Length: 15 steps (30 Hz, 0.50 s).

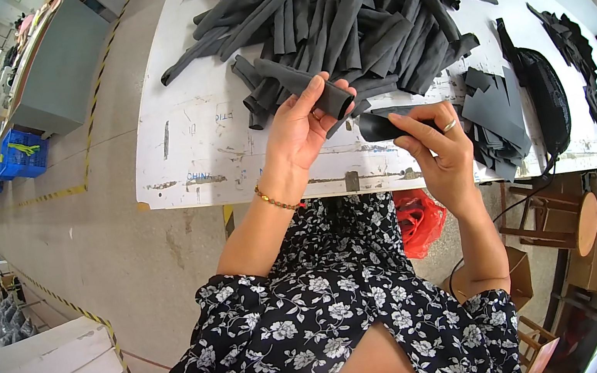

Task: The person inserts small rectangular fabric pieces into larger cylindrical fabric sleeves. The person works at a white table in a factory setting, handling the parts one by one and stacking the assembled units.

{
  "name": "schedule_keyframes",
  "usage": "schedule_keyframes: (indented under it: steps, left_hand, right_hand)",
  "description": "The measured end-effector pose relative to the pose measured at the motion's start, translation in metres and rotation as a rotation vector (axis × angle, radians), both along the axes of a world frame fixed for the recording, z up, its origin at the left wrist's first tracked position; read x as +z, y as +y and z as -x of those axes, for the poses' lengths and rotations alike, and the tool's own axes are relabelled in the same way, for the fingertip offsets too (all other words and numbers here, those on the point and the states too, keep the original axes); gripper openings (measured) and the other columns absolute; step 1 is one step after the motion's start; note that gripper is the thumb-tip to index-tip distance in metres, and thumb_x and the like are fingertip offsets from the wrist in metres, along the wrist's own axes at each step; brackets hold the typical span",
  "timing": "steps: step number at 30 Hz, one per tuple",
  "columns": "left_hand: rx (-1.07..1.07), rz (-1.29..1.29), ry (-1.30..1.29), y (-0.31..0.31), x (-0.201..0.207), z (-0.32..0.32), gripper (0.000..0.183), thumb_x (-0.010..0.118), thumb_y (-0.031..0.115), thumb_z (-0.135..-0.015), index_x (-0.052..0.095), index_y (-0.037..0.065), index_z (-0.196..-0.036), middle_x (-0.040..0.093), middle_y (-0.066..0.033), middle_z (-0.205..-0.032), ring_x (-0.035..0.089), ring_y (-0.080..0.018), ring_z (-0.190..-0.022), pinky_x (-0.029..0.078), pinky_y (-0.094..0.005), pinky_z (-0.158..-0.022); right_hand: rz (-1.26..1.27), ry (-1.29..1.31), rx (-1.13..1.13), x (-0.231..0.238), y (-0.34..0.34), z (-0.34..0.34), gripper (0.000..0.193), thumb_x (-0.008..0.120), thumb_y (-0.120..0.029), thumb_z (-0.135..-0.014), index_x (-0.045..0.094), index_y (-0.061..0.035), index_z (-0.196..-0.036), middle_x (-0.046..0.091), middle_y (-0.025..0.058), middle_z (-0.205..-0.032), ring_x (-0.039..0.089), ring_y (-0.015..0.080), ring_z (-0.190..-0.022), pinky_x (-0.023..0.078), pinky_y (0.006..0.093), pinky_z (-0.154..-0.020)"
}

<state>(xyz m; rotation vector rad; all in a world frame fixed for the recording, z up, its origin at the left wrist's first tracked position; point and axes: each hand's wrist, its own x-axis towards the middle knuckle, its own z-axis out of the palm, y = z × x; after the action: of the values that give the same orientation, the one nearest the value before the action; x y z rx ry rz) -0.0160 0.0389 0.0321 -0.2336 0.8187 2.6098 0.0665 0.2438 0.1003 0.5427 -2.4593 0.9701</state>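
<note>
My left hand [307,124] is closed round a dark grey fabric tube [297,81], its open end facing right between thumb and fingers. Just to the right, my right hand [436,145] pinches a curved dark grey piece [380,126] by thumb and fingers; its far part is hidden behind the hand. The two pieces are close but apart, over the front of the white table [177,159]. Beyond both hands lies a big heap of similar dark grey tubes [342,15], loosely piled in many directions.
Flat grey cut pieces [492,117] are stacked right of my right hand. Beside them lies a black mesh-like item [546,96]. Below the table are a red plastic bag [419,220] and a wooden stool [585,219]. Blue crates [22,154] stand across the aisle at left.
</note>
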Motion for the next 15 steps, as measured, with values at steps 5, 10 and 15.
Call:
schedule_keyframes:
  steps: [5, 10, 15]
  left_hand:
    - [-0.011, 0.018, 0.002, 0.006, 0.004, -0.004, 0.032, 0.068, 0.021, -0.095, 0.06, -0.003, -0.115, 0.069, -0.0195, -0.11, 0.07, -0.0285, -0.101, 0.062, -0.0371, -0.086]
    - [-0.046, 0.045, -0.003, 0.007, 0.008, -0.009, 0.035, 0.069, 0.022, -0.095, 0.06, -0.003, -0.118, 0.069, -0.018, -0.111, 0.07, -0.0275, -0.102, 0.061, -0.0367, -0.088]
    - [0.013, 0.12, 0.005, 0.01, 0.009, -0.018, 0.036, 0.07, 0.019, -0.094, 0.058, -0.003, -0.121, 0.069, -0.0177, -0.11, 0.069, -0.027, -0.105, 0.061, -0.036, -0.088]
  right_hand:
    - [-0.093, 0.077, -0.019, -0.003, -0.008, 0.005, 0.038, 0.08, -0.002, -0.071, 0.074, -0.0085, -0.108, 0.062, 0.0049, -0.092, 0.056, 0.0254, -0.084, 0.048, 0.0375, -0.071]
    - [-0.224, 0.164, -0.06, -0.006, -0.006, 0.008, 0.038, 0.08, -0.004, -0.07, 0.073, -0.0075, -0.108, 0.061, 0.004, -0.094, 0.056, 0.0253, -0.084, 0.046, 0.0379, -0.073]
    - [-0.38, 0.314, -0.123, -0.011, -0.01, 0.007, 0.038, 0.076, -0.006, -0.071, 0.072, -0.0072, -0.108, 0.059, 0.0033, -0.097, 0.057, 0.0241, -0.088, 0.046, 0.0385, -0.075]
